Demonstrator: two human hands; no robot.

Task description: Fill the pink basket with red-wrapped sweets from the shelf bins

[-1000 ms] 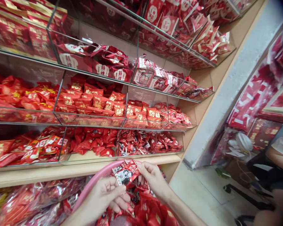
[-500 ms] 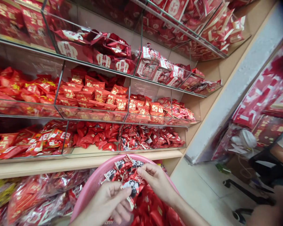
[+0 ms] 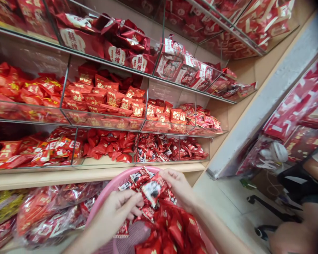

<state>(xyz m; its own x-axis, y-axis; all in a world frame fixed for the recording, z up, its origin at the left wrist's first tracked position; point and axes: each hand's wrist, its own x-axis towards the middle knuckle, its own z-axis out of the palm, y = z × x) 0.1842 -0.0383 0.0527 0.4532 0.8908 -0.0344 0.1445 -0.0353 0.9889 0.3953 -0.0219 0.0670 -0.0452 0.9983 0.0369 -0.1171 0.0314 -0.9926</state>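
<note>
A pink basket (image 3: 113, 184) full of red wrapped candies sits low in front of me. My left hand (image 3: 119, 208) is curled over the candies near the basket's left side, fingers pinched on a small red packet. My right hand (image 3: 178, 188) grips a red candy packet (image 3: 153, 188) with a dark printed picture, held just above the heap. Both hands are close together, a few centimetres apart.
Glass shelf bins (image 3: 106, 123) hold several kinds of red candy packets in rows ahead. A wooden shelf edge (image 3: 55, 178) runs below them, with bagged sweets (image 3: 50, 211) underneath. Another person sits at the right edge (image 3: 304, 197). A grey pillar (image 3: 265, 102) stands right of the shelves.
The view dropped, showing more of the basket. My right hand shifted its grip on a picture-printed packet and my left hand curled down onto the candy heap.
</note>
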